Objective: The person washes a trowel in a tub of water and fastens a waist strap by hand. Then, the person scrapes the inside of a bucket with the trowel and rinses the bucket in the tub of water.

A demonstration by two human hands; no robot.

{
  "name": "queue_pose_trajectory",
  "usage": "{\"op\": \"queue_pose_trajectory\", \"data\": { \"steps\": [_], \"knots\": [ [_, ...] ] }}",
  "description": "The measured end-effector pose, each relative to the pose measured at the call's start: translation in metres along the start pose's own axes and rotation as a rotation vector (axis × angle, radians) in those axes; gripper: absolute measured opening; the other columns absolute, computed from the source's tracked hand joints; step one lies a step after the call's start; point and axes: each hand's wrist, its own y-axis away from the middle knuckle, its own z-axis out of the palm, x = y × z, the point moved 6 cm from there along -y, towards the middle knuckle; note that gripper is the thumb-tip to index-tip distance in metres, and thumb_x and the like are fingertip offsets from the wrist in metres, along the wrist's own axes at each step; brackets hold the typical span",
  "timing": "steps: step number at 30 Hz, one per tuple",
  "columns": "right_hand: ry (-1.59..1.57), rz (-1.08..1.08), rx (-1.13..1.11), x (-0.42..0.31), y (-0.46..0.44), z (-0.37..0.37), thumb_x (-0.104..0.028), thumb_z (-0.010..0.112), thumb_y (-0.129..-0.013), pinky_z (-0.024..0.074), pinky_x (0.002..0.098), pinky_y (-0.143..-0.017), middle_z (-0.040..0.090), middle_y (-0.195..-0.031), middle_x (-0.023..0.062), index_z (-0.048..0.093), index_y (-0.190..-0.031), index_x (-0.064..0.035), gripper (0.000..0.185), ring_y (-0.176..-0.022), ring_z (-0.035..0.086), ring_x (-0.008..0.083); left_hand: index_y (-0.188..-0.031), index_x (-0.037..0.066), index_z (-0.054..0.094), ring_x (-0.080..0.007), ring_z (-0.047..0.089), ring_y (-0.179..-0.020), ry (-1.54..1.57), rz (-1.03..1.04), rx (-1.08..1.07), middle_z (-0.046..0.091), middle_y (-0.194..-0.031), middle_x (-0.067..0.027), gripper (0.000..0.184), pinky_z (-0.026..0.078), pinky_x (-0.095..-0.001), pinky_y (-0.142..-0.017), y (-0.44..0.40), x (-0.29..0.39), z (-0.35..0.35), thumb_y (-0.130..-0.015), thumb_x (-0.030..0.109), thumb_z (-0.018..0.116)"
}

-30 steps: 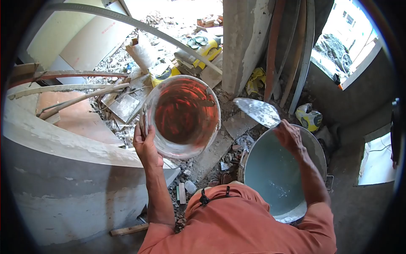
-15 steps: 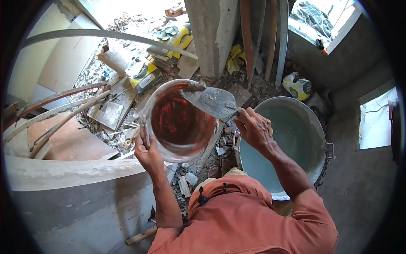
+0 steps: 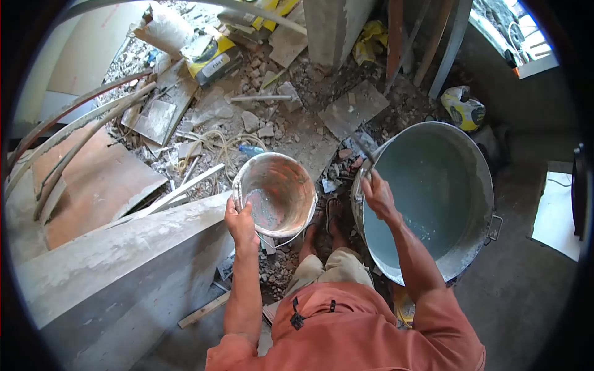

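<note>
A paint-stained bucket [image 3: 296, 188] with grey residue on its bottom hangs from my left hand [image 3: 240, 224], whose fingers are closed on its rim. Its mouth tilts up toward me, and a thin wire handle droops below. My right hand [image 3: 378, 196] grips a trowel [image 3: 366, 150] beside the near-left rim of a large round metal pot [image 3: 477, 191]. The trowel appears nearly edge-on, so its blade face is mostly hidden. Cloudy grey-green liquid [image 3: 421, 185] fills much of the pot.
A low concrete wall [image 3: 124, 247] runs along my left. Rubble, boards and a tangled pale hose [image 3: 213, 148] cover the ground ahead. A yellow-and-grey bag [image 3: 213, 59] lies at the far left, another bag [image 3: 463, 108] behind the pot. A concrete column [image 3: 334, 31] stands ahead.
The bucket has dropped lower and away from the trowel. My right hand has turned the trowel from flat over the bucket to edge-on by the pot's rim. The view has shifted downward.
</note>
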Motion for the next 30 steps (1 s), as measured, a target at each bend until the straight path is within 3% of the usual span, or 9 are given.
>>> {"op": "queue_pose_trajectory", "data": {
  "steps": [1,7,11,16,20,22,23,25,30],
  "knots": [
    [0.104,-0.082,-0.161,-0.016,0.020,-0.002,-0.036,0.056,-0.093,0.0477,0.0490,-0.066,0.066,-0.077,0.0188,0.053,-0.093,-0.0035,0.033,-0.072,0.062,0.0452,-0.127,-0.003,0.053,-0.0181,0.061,-0.102,0.005,-0.026,-0.024,0.064,-0.116,-0.0118,0.041,0.046,-0.0314,-0.093,0.001,-0.001,0.002,-0.087,-0.010,0.053],
    [0.732,-0.334,-0.438,-0.037,0.053,-0.018,-0.034,0.055,-0.091,0.0475,0.0532,-0.066,0.066,-0.088,0.0148,0.055,-0.099,-0.0115,0.024,-0.079,0.065,0.0395,-0.127,-0.003,0.053,-0.0151,0.061,-0.099,-0.001,-0.037,-0.140,0.065,-0.111,-0.0103,0.042,0.046,-0.0291,-0.090,-0.005,0.013,0.022,-0.086,-0.011,0.053],
    [0.828,-0.422,-0.070,-0.060,0.017,-0.038,-0.017,0.055,-0.088,0.0506,0.0485,-0.062,0.064,-0.087,0.0145,0.056,-0.092,-0.0076,0.010,-0.075,0.067,0.0347,-0.134,-0.004,0.049,-0.0169,0.061,-0.099,-0.507,-0.045,-0.403,0.063,-0.118,-0.0121,0.050,0.046,-0.0307,-0.091,0.004,0.026,0.045,-0.085,-0.012,0.055],
    [0.346,-0.389,0.408,-0.086,0.023,-0.118,-0.018,0.060,-0.093,0.0484,0.0420,-0.053,0.060,-0.070,0.0118,0.054,-0.091,-0.0061,0.014,-0.059,0.064,0.0273,-0.138,-0.003,0.046,-0.0247,0.059,-0.115,0.055,-0.212,-0.441,0.059,-0.130,-0.0148,0.053,0.044,-0.0365,-0.102,-0.020,0.026,0.044,-0.086,-0.010,0.053],
    [-1.129,-0.464,1.020,-0.048,0.032,-0.092,-0.015,0.054,-0.098,0.0367,0.0275,-0.045,0.050,-0.062,0.0022,0.052,-0.082,-0.0073,0.018,-0.047,0.042,0.0098,-0.140,-0.002,0.044,-0.0270,0.054,-0.124,0.084,-0.197,-0.399,0.055,-0.136,-0.0162,0.054,0.041,-0.0388,-0.106,-0.032,-0.004,0.055,-0.087,-0.009,0.051],
    [-0.489,0.100,0.569,0.043,-0.006,-0.012,-0.027,0.056,-0.092,0.0462,0.0420,-0.052,0.059,-0.068,0.0118,0.057,-0.074,0.0003,0.033,-0.055,0.056,0.0232,-0.141,-0.002,0.042,-0.0280,0.052,-0.125,0.109,-0.210,-0.335,0.053,-0.138,-0.0157,0.055,0.040,-0.0407,-0.107,-0.044,-0.030,0.063,-0.087,-0.009,0.050],
    [-0.581,0.276,0.027,0.051,0.002,0.010,-0.033,0.056,-0.090,0.0490,0.0459,-0.061,0.062,-0.073,0.0181,0.058,-0.083,0.0038,0.038,-0.067,0.062,0.0294,-0.141,-0.002,0.042,-0.0280,0.052,-0.125,0.107,-0.200,-0.350,0.053,-0.138,-0.0157,0.055,0.040,-0.0407,-0.107,-0.043,-0.035,0.073,-0.087,-0.009,0.050],
    [-0.369,0.258,0.315,0.069,0.029,0.044,-0.037,0.056,-0.089,0.0485,0.0452,-0.057,0.061,-0.074,0.0200,0.057,-0.093,0.0037,0.041,-0.059,0.061,0.0306,-0.140,-0.001,0.043,-0.0287,0.053,-0.124,0.117,-0.173,-0.283,0.054,-0.137,-0.0156,0.053,0.041,-0.0417,-0.107,-0.037,-0.039,0.089,-0.088,-0.008,0.050],
    [-1.041,0.506,0.204,0.057,0.103,0.049,-0.028,0.069,-0.090,0.0494,0.0278,-0.055,0.064,-0.076,0.0101,0.055,-0.095,-0.0040,0.028,-0.068,0.062,0.0164,-0.136,0.001,0.047,-0.0276,0.054,-0.120,0.028,-0.236,-0.191,0.056,-0.131,-0.0146,0.048,0.042,-0.0417,-0.105,0.003,-0.052,0.140,-0.089,-0.007,0.050]
  ]
}}
